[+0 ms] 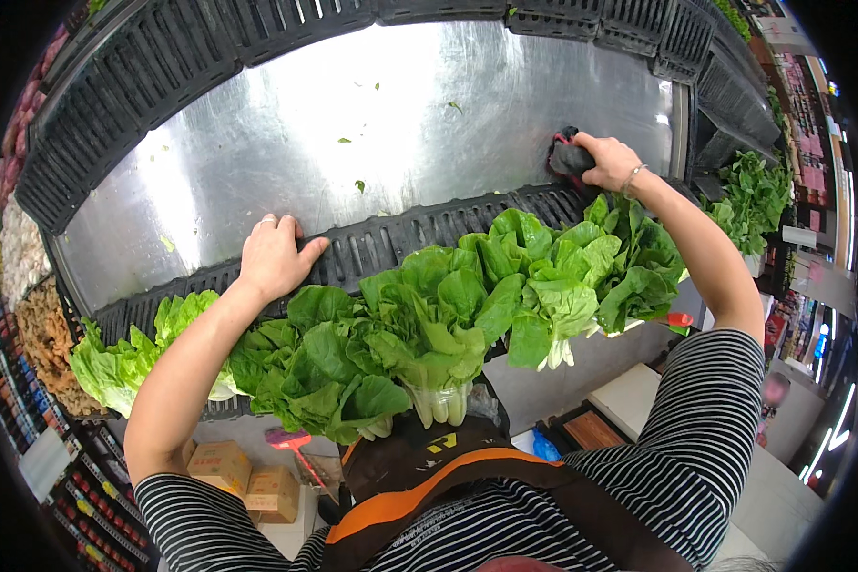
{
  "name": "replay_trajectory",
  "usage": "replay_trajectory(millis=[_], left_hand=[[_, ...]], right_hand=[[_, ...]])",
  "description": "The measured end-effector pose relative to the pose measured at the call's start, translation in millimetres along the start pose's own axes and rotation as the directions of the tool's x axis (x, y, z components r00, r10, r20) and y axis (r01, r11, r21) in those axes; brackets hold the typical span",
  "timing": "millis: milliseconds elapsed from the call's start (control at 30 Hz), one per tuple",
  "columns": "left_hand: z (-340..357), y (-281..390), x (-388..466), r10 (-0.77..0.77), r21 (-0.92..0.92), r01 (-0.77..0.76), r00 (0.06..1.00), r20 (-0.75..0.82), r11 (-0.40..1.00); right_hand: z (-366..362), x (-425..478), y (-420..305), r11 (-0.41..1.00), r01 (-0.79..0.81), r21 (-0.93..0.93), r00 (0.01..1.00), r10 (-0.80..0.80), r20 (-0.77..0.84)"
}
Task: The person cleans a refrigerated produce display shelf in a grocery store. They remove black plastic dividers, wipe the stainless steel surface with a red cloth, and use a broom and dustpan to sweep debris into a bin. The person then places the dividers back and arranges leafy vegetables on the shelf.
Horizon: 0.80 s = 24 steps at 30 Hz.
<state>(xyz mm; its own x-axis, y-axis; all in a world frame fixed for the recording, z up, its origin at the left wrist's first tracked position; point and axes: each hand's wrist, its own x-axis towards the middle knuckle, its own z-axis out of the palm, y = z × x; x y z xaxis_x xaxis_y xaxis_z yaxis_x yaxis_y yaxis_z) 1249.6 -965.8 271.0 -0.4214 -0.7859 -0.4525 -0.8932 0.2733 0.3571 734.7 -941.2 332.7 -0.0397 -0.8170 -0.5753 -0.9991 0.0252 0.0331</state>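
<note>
In my right hand (611, 161) is a bunched dark cloth (570, 154) with red edging, pressed on the right part of a wet stainless steel shelf (314, 114). My left hand (277, 256) rests with spread fingers on the near rim of the shelf, over a black slotted plastic rack (400, 239); it holds nothing. Small leaf scraps (360, 186) lie scattered on the metal. Between my arms, bunches of leafy greens (429, 307) line the front edge, and pale lettuce (136, 354) sits by my left forearm.
Black slotted racks (164, 79) border the shelf's far side. More greens (754, 193) stand at the right, with ginger (53, 336) and white produce (21, 243) at the left. Below are cardboard boxes (218, 468) and a red-handled broom (304, 454) on the floor.
</note>
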Motion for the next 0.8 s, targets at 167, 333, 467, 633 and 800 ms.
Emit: replay_trajectory(millis=[167, 333, 467, 633, 800], left_hand=[[-2, 0, -7, 0.003, -0.053, -0.004, 1.000, -0.023, 0.999], [1, 0, -18, 0.002, -0.128, -0.010, 0.998, -0.062, 0.992], [3, 2, -20, -0.013, -0.151, 0.000, 0.996, -0.088, 0.988], [-2, 6, -20, -0.037, -0.203, 0.025, 0.998, -0.059, 0.979], [2, 0, -22, 0.013, -0.169, -0.032, 0.994, -0.111, 0.985]], right_hand=[[-19, -9, 53, 0.995, 0.052, -0.080, 0.985, -0.064, -0.163], [-23, 10, 84, 0.981, 0.129, -0.145, 0.973, -0.154, -0.173], [-18, 36, 51, 0.961, 0.226, -0.156, 0.974, -0.227, 0.014], [-15, 61, -2, 0.879, 0.321, -0.351, 0.905, -0.176, 0.387], [-18, 74, -50, 0.853, 0.498, -0.156, 0.849, -0.443, 0.287]])
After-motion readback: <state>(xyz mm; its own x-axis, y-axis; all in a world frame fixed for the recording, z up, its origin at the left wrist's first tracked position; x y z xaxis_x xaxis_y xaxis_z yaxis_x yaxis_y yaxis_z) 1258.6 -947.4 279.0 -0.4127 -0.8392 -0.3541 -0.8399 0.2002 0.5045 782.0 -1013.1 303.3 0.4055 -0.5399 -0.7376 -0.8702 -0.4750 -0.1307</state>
